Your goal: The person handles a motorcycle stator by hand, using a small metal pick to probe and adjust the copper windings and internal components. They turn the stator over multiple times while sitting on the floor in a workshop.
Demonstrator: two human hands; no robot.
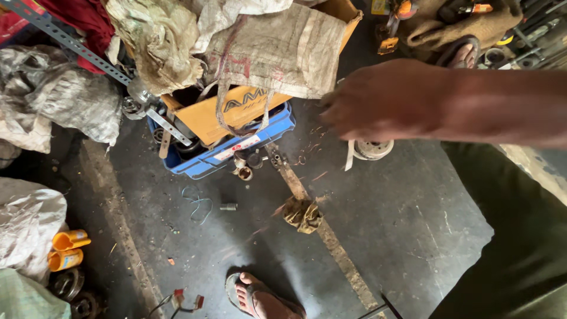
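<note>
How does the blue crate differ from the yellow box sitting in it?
The blue crate is low, open-sided plastic resting on the floor; the yellow box is taller, looks like cardboard, and stands inside the crate. The crate is uncovered along its front edge, while the box is draped with worn sacks. Both are tilted the same way and lie left of the right hand, which touches neither.

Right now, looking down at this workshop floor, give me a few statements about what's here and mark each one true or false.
1. The right hand reaches out over the floor, holding nothing that shows. True.
2. The blue crate sits empty. False: a yellow box and sacks rest in it.
3. A crumpled rag lies on the long flat metal strip. True.
4. Two orange cups stand on the right. False: they lie at the left, beside a sack.
5. A sandalled foot shows at the bottom. True.
</note>
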